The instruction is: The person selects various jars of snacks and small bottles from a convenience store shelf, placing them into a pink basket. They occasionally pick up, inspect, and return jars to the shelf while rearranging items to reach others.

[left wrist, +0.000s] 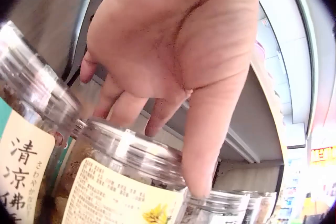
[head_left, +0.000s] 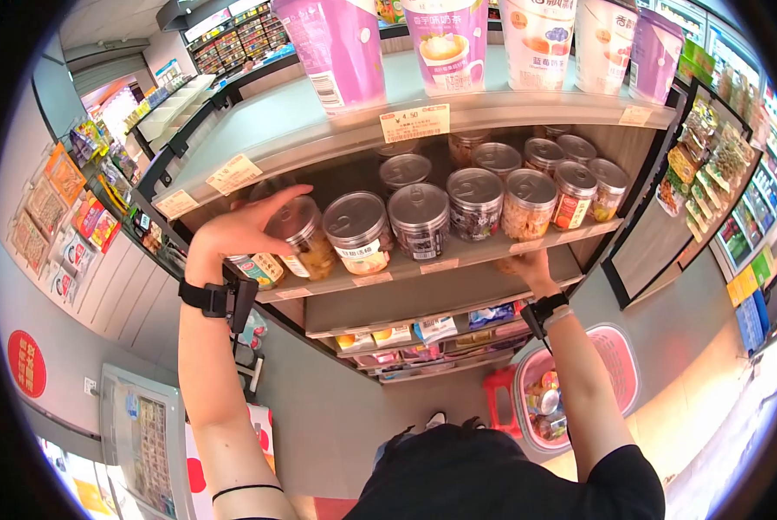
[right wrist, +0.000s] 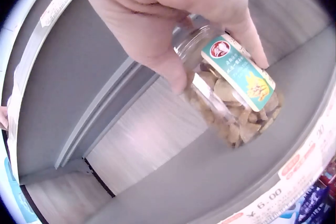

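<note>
On the upper jar shelf, my left hand (head_left: 246,230) is spread around the lid of a clear plastic jar (head_left: 306,247) of yellowish-brown pieces. In the left wrist view its straight thumb lies beside the lid of the cream-labelled jar (left wrist: 121,176), and the other fingers reach behind it. Another jar (left wrist: 23,145) with a cream and teal label stands close by. One shelf lower, my right hand (right wrist: 173,19) grips a jar of dried slices (right wrist: 236,98) with a teal and cream label, thumb and fingers on opposite sides near its lid. The shelf hides that jar from the head view.
More lidded jars (head_left: 419,221) line the upper shelf (head_left: 458,264). Purple and white drink cups (head_left: 445,48) stand on top. Price tags run along the shelf edges, with packets (head_left: 436,329) below. A pink basket (head_left: 627,364) holding several items is on the floor at right.
</note>
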`<act>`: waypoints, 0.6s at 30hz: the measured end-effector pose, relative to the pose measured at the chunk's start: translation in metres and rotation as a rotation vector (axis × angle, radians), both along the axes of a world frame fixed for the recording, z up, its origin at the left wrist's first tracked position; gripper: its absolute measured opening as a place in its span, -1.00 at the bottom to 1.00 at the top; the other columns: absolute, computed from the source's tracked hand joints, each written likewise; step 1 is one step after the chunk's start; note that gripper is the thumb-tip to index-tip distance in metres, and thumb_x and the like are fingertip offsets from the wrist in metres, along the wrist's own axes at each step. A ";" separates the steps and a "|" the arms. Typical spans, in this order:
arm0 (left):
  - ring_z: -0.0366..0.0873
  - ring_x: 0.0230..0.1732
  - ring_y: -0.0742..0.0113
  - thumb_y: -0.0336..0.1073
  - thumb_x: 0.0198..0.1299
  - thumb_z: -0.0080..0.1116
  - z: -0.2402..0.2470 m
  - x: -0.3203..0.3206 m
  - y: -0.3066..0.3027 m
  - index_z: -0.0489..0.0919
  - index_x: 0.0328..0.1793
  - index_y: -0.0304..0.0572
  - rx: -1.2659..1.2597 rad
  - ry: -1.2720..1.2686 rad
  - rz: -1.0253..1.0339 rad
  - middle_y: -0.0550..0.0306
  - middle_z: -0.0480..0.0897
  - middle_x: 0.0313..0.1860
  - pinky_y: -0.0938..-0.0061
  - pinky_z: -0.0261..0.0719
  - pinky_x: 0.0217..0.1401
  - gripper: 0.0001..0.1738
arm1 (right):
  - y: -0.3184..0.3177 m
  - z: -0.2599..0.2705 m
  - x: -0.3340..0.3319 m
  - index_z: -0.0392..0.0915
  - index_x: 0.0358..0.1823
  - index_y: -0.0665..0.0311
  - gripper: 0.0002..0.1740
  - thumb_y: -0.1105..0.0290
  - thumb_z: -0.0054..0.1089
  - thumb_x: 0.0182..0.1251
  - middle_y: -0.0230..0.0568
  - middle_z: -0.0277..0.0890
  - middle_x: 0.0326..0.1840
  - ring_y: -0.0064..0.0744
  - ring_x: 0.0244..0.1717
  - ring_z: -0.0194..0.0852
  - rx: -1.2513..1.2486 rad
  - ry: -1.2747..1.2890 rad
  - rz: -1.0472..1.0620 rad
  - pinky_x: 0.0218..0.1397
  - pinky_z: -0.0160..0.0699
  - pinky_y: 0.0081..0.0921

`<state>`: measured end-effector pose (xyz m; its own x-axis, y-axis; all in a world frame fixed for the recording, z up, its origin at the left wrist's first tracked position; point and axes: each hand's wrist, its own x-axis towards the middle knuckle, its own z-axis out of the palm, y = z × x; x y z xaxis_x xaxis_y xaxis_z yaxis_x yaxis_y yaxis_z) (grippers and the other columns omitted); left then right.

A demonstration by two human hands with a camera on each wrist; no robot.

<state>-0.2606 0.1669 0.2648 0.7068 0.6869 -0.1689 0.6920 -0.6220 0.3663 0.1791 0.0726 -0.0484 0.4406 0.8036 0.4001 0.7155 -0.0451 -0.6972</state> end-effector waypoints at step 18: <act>0.19 0.41 0.06 0.09 -0.37 0.45 0.003 0.021 -0.014 0.16 0.46 -0.04 0.354 0.114 0.134 -0.19 0.40 0.27 0.22 -0.09 0.45 0.17 | -0.017 0.011 -0.035 0.36 0.18 0.20 -0.18 0.15 0.50 -0.19 0.10 0.22 0.23 0.17 0.25 0.10 0.145 -0.253 -0.190 0.30 0.08 -0.04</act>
